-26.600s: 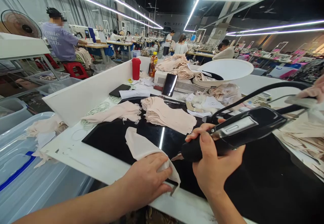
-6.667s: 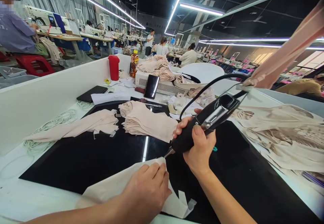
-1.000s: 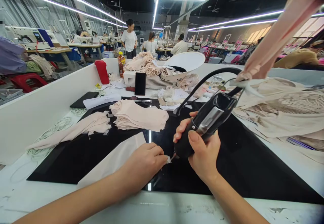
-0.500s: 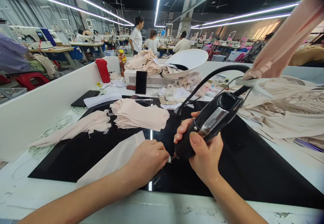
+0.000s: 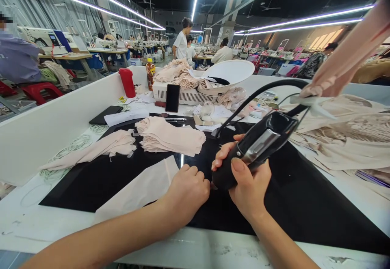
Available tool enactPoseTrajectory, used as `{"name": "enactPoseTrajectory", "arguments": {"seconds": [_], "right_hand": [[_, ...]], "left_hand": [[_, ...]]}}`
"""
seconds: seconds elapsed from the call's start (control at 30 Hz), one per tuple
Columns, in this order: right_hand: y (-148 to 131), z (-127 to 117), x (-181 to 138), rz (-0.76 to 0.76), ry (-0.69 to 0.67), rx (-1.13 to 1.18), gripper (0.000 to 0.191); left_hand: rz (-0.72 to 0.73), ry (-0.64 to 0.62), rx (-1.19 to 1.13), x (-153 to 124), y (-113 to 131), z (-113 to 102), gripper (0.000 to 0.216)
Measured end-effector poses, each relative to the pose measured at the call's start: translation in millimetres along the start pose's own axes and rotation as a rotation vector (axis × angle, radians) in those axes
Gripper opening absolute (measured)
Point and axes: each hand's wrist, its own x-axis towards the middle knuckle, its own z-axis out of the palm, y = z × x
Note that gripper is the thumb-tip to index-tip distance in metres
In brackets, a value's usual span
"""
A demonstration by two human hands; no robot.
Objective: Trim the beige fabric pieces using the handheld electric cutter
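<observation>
The pale fabric piece (image 5: 143,188) lies flat toward 7 o'clock of the black cutting mat (image 5: 304,204), and the left hand (image 5: 187,190) bears down on its 3 o'clock corner, fingers curled together on the cloth. At 3 o'clock of that hand, the right hand (image 5: 248,181) is clamped round the corded handheld cutter (image 5: 258,145), whose tip is hidden between the two hands. To do this well, I judge, pin the cloth taut near the tip, fingertips clear, and draw the tool steadily; the stack of cut pieces (image 5: 170,137) sits at 12 o'clock.
</observation>
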Motion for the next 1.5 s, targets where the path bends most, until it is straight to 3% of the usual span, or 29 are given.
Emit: {"name": "enactPoseTrajectory", "arguments": {"seconds": [0.37,0.67,0.93,1.5], "right_hand": [[0,-1,0,-0.005,-0.001,0.024,0.042],[-2,-2,-1,-0.001,-0.01,0.052,0.039],[-3,-3,1,-0.028,-0.005,0.055,0.038],[1,-2,12,-0.083,0.064,0.034,0.034]], "left_hand": [[-0.046,0.13,-0.166,-18,-13,0,0.024],[0.012,0.204,-0.131,-26,-9,16,0.018],[0.018,0.298,-0.129,-27,-5,21,0.026],[0.02,0.326,-0.128,-24,-4,21,0.03]]}}
